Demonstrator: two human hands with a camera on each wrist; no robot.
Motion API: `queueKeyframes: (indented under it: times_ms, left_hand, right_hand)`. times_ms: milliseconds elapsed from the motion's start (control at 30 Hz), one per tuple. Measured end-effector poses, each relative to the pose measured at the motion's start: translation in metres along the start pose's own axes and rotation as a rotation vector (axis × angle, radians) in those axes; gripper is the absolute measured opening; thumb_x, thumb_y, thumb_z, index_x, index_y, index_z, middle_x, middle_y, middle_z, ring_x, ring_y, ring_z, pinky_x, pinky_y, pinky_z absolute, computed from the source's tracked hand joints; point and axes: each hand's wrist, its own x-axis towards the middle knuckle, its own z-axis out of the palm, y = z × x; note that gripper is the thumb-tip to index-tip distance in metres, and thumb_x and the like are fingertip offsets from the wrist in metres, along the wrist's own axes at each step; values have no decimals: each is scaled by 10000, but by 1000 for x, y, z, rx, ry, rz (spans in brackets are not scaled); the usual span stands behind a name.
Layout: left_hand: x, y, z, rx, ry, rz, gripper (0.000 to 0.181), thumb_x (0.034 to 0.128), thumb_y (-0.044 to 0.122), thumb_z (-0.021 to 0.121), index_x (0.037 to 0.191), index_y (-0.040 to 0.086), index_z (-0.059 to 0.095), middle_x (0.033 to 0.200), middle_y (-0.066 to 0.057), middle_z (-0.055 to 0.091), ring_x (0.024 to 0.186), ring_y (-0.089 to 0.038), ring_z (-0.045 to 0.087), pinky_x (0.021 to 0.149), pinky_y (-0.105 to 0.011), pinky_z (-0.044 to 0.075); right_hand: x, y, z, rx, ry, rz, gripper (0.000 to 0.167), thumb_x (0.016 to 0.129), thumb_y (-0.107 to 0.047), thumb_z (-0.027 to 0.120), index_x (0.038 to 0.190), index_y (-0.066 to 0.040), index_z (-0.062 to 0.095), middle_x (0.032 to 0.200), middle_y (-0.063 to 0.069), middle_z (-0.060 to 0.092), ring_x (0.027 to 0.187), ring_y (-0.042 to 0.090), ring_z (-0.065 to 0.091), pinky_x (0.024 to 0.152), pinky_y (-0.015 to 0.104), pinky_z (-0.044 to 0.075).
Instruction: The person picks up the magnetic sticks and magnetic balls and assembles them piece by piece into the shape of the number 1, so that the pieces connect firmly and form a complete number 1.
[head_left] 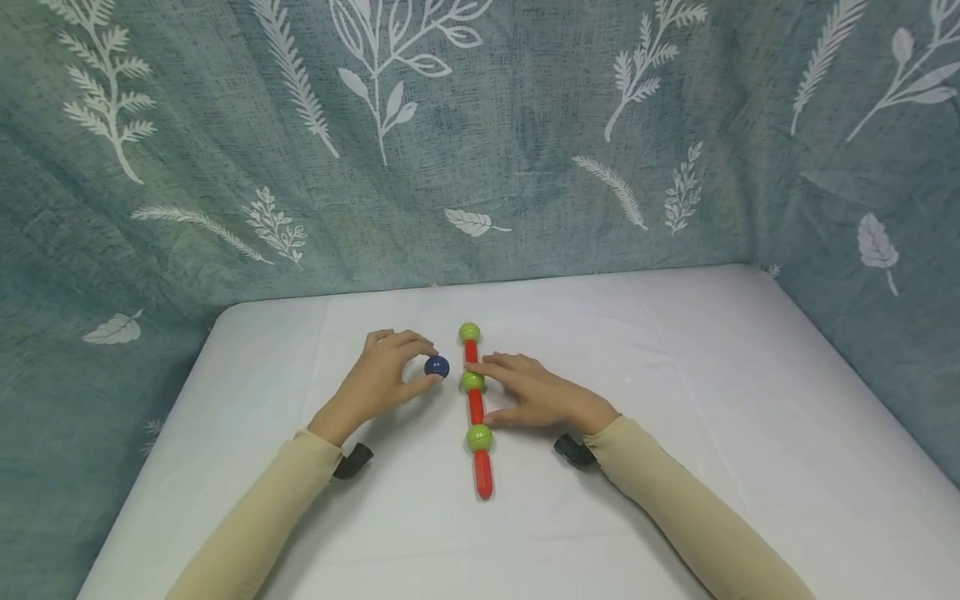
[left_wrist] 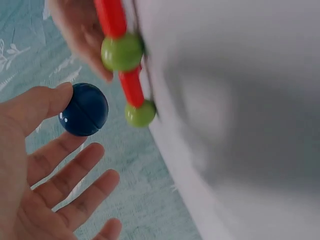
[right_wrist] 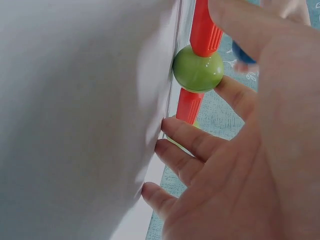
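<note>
On the white table lies a straight line of red rods (head_left: 476, 407) and green balls (head_left: 479, 438), joined end to end. A bare red rod (head_left: 483, 475) forms its near end, and a green ball (head_left: 469, 332) its far end. My left hand (head_left: 378, 375) pinches a dark blue ball (left_wrist: 83, 112) between thumb and index finger, left of the line and apart from it; its other fingers are spread. From the right, my right hand (head_left: 543, 396) touches the line with thumb and index finger around the middle green ball (right_wrist: 198, 69), its fingers mostly straight.
The white cloth-covered table (head_left: 652, 517) has its far edge against a green leaf-patterned curtain (head_left: 525, 183). A black wrist device (head_left: 352, 461) sits under the left wrist, and another black device (head_left: 575, 451) under the right.
</note>
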Motion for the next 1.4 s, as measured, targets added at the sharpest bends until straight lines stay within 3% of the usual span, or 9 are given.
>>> queueKeyframes:
  times_ms: [233, 467, 633, 900, 1200, 1400]
  left_hand:
    - [-34, 17, 11, -61, -53, 66, 307, 818, 340, 790, 1035, 133, 728, 1077, -5, 709, 1042, -178, 647, 987, -494, 405]
    - [-50, 30, 19, -121, -148, 80, 272, 827, 352, 776, 1028, 173, 737, 1039, 63, 703, 1000, -102, 648, 945, -435, 440]
    - [-56, 34, 21, -143, -193, 68, 261, 845, 379, 755, 1039, 204, 738, 1035, 93, 687, 967, -71, 633, 895, -358, 465]
    - [-61, 35, 18, -173, -231, 66, 275, 842, 362, 762, 1049, 182, 743, 873, 106, 629, 716, -37, 488, 676, -205, 416]
    - [-65, 38, 18, -230, -311, 95, 333, 851, 386, 750, 1106, 171, 731, 912, 132, 631, 815, -14, 565, 775, -225, 468]
    - [-70, 45, 17, -234, -315, 166, 306, 855, 363, 750, 1095, 174, 730, 915, 130, 629, 839, -1, 586, 801, -234, 463]
  right_hand:
    - [-3, 1, -1, -3, 10, 2, 805, 855, -431, 735, 1530, -278, 323, 1568, 156, 305, 1421, 393, 319, 1124, 581, 294]
    - [-3, 0, -1, -32, 25, -49, 726, 867, -421, 725, 1498, -290, 389, 1569, 153, 303, 1401, 378, 365, 1083, 562, 368]
    - [-3, -2, 0, -52, 25, -74, 684, 880, -407, 715, 1484, -293, 414, 1564, 159, 309, 1397, 364, 381, 1070, 548, 392]
    - [-1, -9, -5, -40, 26, -107, 567, 909, -320, 700, 1435, -313, 490, 1573, 107, 304, 1416, 327, 359, 1092, 529, 374]
    - [0, -10, -3, -43, 11, -108, 466, 921, -297, 688, 1372, -267, 572, 1572, 158, 296, 1431, 361, 328, 1101, 557, 352]
    - [-1, -9, -1, -56, 23, -118, 471, 920, -289, 690, 1374, -265, 568, 1569, 166, 296, 1428, 361, 331, 1102, 549, 356]
